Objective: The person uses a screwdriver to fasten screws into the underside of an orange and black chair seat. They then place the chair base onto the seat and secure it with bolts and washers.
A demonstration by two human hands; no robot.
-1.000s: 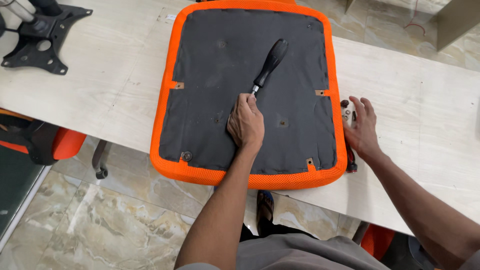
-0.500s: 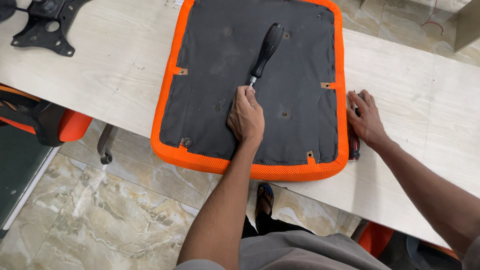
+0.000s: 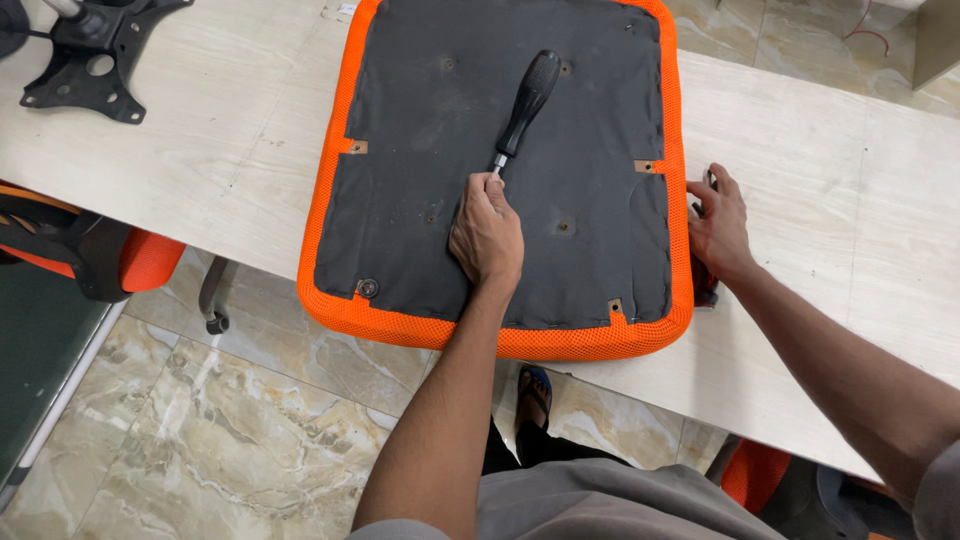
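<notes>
Left hand (image 3: 487,232): closed round the metal shaft of a screwdriver (image 3: 522,108), fingers curled, knuckles up, resting on the dark underside of a seat cushion (image 3: 590,120). Screwdriver: black handle, tilted up and away to the far right of the fist, tip hidden under the hand. Right hand (image 3: 720,228): fingers loosely spread, flat on the table (image 3: 820,170) just beside the cushion's right edge, touching a small dark item (image 3: 706,285) with a red part; impossible to tell whether pinched or only covered. Seat cushion: upside down, orange mesh border around a black fabric panel, near edge overhanging the table's near side; small brackets at left and right edges, a washer (image 3: 367,288) at the near left corner. Black metal plate (image 3: 95,50): far left on the table, well apart from both hands. Orange and black chair part (image 3: 90,255): below the table at left, above a marble-pattern floor (image 3: 230,440).
</notes>
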